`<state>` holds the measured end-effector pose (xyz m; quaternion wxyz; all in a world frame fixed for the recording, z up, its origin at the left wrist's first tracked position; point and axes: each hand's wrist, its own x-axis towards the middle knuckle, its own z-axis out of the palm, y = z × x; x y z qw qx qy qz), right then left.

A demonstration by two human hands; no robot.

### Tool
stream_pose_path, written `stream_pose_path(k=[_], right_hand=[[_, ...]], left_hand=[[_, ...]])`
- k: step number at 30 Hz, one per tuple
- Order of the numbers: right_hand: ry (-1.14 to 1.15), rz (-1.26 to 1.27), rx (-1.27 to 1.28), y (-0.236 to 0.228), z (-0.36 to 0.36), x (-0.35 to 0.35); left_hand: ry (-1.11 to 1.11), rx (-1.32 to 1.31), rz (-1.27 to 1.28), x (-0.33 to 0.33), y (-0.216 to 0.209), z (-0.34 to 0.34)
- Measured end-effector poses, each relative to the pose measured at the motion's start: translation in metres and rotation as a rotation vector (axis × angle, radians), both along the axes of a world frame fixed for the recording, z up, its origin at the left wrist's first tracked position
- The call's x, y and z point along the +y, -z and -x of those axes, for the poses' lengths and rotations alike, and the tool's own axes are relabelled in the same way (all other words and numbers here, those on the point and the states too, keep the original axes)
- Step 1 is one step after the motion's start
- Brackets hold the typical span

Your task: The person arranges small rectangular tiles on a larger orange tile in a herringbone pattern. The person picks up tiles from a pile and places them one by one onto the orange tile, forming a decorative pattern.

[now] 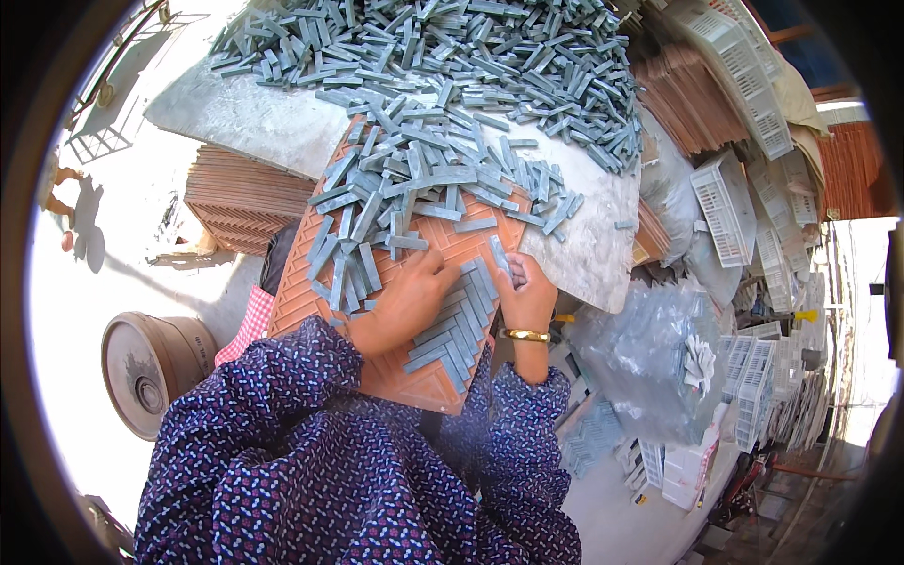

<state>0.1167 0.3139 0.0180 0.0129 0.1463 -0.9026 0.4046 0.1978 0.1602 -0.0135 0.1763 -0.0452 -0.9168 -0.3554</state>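
Observation:
An orange grooved tray [400, 381] lies tilted in front of me, its far end against the table. In its near right part, grey stone strips [450, 330] sit in a herringbone pattern. Loose strips [414, 174] are heaped over its far part. My right hand [527, 294], with a gold bangle at the wrist, pinches one grey stone strip [499, 252] by the tray's right edge. Beside the patterned strips, my left hand [411, 297] rests low over the tray with its fingers curled together; what they hold, if anything, is hidden.
A big pile of grey strips [443, 47] covers the back of the pale table [254, 108]. Stacked orange trays [235, 198] stand at left, above a round brown container [146, 372]. White plastic crates [725, 207] and a plastic-wrapped block [640, 358] are at right.

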Motion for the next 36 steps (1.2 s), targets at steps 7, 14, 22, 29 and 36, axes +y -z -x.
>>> stream_pose_path(k=[7,14,22,29,36], right_hand=[[0.009,-0.09,0.131,0.014,-0.019,0.018],[0.048,-0.181,0.125,0.018,-0.008,0.007],[-0.043,-0.419,0.03,-0.006,0.005,-0.007],[-0.218,-0.257,0.348,0.001,0.042,-0.023],[-0.422,-0.274,0.294,0.004,0.058,-0.02]], left_hand=[[0.009,-0.003,-0.084,0.0,-0.007,0.002],[0.016,0.0,-0.105,-0.003,-0.001,0.006],[0.067,0.018,-0.097,-0.009,-0.003,0.003],[0.061,0.001,-0.209,-0.01,0.002,0.003],[-0.018,0.02,-0.378,-0.012,-0.001,-0.002]])
